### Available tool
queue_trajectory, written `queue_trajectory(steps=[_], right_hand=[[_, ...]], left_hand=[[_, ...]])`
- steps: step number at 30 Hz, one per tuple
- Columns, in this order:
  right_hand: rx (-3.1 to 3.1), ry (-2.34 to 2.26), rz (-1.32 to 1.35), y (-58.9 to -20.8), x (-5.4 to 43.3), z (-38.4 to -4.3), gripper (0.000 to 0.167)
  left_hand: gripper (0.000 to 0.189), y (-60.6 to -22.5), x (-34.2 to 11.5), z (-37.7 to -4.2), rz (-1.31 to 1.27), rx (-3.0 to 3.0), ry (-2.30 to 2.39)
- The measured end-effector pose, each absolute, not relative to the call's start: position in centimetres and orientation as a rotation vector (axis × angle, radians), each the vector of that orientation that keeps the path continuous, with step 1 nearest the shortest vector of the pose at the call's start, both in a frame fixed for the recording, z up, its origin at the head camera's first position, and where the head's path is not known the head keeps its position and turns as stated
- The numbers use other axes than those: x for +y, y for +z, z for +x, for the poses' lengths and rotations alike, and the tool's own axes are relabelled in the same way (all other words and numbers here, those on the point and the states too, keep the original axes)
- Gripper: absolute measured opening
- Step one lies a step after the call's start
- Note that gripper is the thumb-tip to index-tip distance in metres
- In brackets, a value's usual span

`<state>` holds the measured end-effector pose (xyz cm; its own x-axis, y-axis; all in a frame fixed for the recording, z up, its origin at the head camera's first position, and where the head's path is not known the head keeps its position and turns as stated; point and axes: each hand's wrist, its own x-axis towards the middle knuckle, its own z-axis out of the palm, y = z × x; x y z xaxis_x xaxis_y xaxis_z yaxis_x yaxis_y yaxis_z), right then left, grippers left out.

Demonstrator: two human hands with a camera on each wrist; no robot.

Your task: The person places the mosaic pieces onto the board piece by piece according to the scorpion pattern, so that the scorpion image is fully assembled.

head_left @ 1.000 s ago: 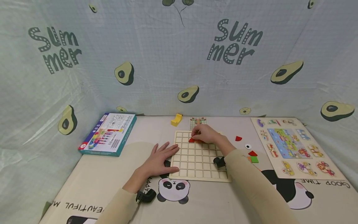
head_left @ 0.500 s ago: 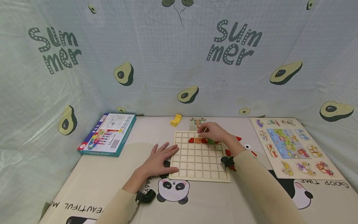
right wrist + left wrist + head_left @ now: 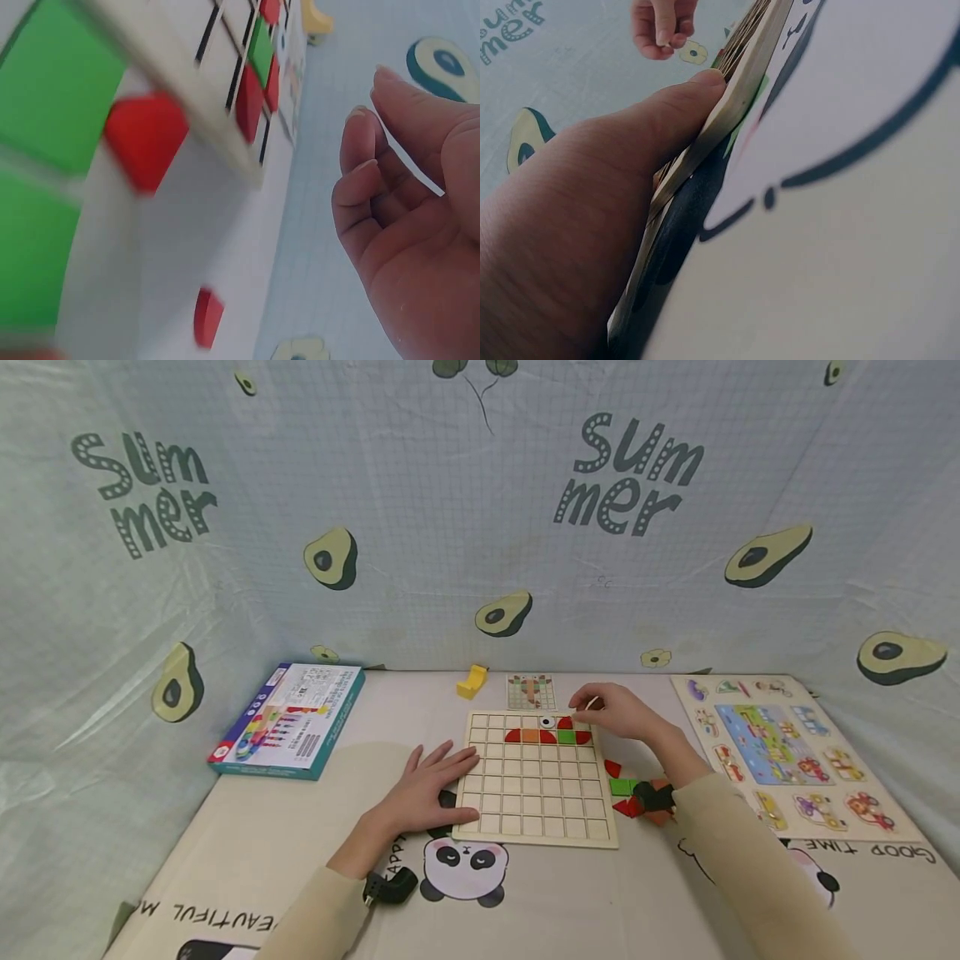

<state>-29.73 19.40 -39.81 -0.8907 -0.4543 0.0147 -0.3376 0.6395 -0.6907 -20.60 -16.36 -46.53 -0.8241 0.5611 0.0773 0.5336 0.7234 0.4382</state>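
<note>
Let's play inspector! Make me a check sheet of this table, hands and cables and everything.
Surface: pale cloth printed with pandas and words.
Job's things: wooden grid board holding coloured pieces and an eye piece; pattern card behind it; loose pieces by its right edge.
Clutter: flat box on the left, yellow block at the back, picture puzzle on the right.
Hands: left hand rests on the board's left edge; right hand hovers near its far right corner, holding nothing I can see.
Cables: nothing seen.
Surroundings: pale sheet with avocados and "summer".

Room over board (image 3: 531,803) from near side; left grip (image 3: 435,787) blocks left edge, loose pieces (image 3: 622,787) right.
</note>
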Motion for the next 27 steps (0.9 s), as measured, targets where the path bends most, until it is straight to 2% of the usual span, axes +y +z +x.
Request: queue_trajectory(steps=[16,27], right_hand=[[2.757,-1.025,-0.547,-40.7,26.2,-27.3,0.019],[2.761,-0.945,-0.479,-42.1,29.0,-26.2,0.018]], left_hand=[[0.087,-46.8,-16.5,-20.5,0.918,2.863,0.696],[0.087,-47.0,-16.6,-20.6,0.919,2.867,0.682]])
